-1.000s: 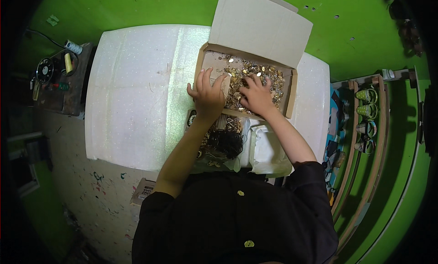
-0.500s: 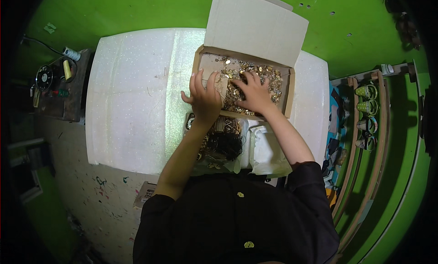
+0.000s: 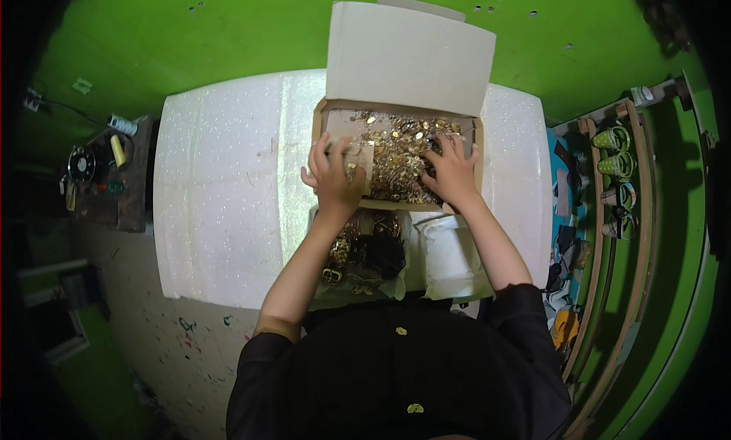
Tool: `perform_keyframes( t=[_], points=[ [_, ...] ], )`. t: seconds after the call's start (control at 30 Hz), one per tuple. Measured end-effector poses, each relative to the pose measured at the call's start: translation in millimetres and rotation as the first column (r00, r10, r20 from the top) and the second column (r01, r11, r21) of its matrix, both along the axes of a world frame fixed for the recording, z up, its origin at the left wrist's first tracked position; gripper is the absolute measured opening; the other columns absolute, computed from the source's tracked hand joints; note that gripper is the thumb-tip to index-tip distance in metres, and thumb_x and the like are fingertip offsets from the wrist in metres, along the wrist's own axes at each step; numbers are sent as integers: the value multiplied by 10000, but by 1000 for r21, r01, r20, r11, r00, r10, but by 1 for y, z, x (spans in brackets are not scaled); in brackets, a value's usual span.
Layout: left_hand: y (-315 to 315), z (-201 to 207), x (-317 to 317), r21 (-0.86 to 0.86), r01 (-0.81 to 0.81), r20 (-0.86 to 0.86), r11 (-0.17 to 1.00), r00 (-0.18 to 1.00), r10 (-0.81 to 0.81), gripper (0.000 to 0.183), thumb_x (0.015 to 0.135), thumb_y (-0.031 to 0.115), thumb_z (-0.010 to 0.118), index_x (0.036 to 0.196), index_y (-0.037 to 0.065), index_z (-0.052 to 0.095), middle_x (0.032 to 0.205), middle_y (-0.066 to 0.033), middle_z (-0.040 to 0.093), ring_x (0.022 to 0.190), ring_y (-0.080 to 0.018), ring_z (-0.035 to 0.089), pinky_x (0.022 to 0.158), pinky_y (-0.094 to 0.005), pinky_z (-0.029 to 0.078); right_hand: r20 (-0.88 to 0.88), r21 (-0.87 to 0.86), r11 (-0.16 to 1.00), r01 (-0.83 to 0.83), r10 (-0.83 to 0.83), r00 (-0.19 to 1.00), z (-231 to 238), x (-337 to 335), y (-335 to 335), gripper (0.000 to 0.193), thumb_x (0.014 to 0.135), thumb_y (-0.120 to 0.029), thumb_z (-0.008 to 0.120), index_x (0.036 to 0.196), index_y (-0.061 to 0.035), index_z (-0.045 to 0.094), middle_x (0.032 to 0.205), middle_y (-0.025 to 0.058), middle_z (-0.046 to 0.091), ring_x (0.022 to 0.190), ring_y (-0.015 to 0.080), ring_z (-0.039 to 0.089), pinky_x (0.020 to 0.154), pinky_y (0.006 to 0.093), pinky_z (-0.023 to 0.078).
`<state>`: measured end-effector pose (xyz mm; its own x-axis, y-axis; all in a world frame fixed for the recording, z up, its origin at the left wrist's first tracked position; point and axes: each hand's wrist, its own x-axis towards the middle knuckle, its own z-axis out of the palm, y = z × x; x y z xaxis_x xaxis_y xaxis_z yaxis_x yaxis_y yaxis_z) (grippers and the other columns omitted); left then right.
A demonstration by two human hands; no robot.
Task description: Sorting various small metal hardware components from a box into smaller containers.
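An open cardboard box [image 3: 321, 113] lies on the table with its pale lid [image 3: 411, 52] raised at the back. A layer of small gold-coloured metal pieces [image 3: 400, 154] spreads across its middle and right. My left hand [image 3: 339, 183] is over the box's left end, fingers apart, beside an upright cardboard piece [image 3: 367, 157]; a few gold bits show by its fingers. My right hand [image 3: 454, 173] lies spread on the pieces near the right wall, its fingertips partly hidden among them.
Nearer me sit a clear container of dark and gold fittings [image 3: 378, 256] and a white packet [image 3: 449, 257]. A glittery white cover [image 3: 221, 189] lies over the table. A rack with sandals [image 3: 615, 164] stands at right, a small dark table [image 3: 114, 204] at left.
My right hand has shifted rightward across the gold pieces toward the box's right wall. My left hand stays at the left end, its fingers slightly more bent. The view has tilted a little.
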<state>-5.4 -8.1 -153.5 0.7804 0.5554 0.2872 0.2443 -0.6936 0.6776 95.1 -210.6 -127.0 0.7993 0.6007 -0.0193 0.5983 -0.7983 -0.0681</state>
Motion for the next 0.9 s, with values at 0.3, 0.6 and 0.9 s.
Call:
perform_keyframes(
  t=[0.3,0.6,0.9],
  points=[
    [-48,-5,89,145,790,-335,595,605,-722,545,765,309,681,1263,189,496,1309,-88,471,1244,-274,407,995,-586,236,44,529,645,552,-670,741,-28,-5,-40,450,786,-235,579,1223,-148,513,1343,184,361,1297,377,220,995,594,115],
    [-61,-16,102,237,892,-625,385,443,-643,627,815,419,618,1355,181,405,1366,-132,430,1235,-306,425,1010,-525,301,154,656,593,467,-710,687,-52,2,-54,342,799,-205,538,1128,-118,574,1259,128,448,1228,304,340,981,514,180],
    [-23,6,100,80,930,-668,358,317,-673,355,836,379,595,1101,143,616,1161,-85,562,1100,-261,513,948,-489,326,51,648,594,478,-660,750,-47,4,-59,412,757,-225,653,1153,-165,557,1276,91,430,1225,293,337,980,503,199]
  ],
)
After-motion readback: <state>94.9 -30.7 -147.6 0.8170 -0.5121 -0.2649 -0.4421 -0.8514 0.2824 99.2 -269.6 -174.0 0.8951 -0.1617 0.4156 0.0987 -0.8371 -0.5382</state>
